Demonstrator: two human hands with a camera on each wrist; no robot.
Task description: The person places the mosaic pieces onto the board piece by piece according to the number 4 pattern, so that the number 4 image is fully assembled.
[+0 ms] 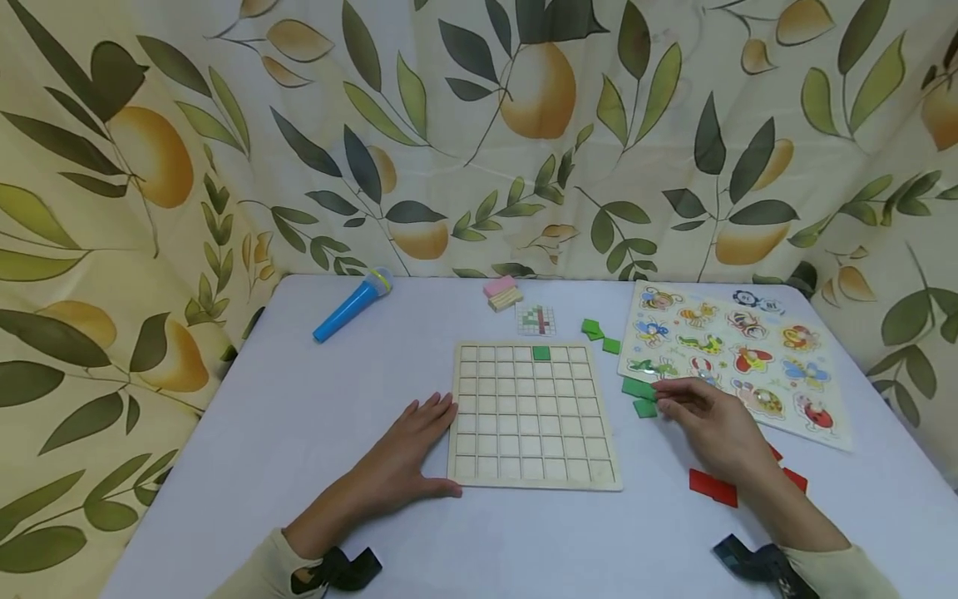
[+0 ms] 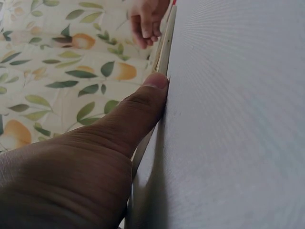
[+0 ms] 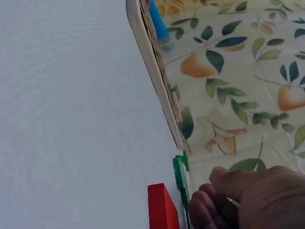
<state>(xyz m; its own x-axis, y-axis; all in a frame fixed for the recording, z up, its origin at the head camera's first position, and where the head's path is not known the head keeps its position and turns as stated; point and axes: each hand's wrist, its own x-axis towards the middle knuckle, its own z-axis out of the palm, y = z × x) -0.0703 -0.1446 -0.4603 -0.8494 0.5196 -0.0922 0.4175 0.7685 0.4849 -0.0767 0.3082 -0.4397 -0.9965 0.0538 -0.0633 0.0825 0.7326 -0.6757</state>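
The left hand [image 1: 410,448], fingers spread, contacts the left edge of the board [image 1: 530,426]. The right hand [image 1: 709,426], fingers bent, is at green tiles [image 1: 636,388] right of the board; whether it grips one cannot be determined.

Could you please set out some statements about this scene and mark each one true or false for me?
1. The left hand touches the pale wooden grid board. True.
2. The blue toy microphone lies right of the grid board. False: it lies left of it.
3. One green square tile sits in the grid board's farthest row. True.
4. The right hand is over the grid board. False: it is at the loose green tiles to the right of it.
5. The white board printed with colourful insects lies right of the grid board. True.
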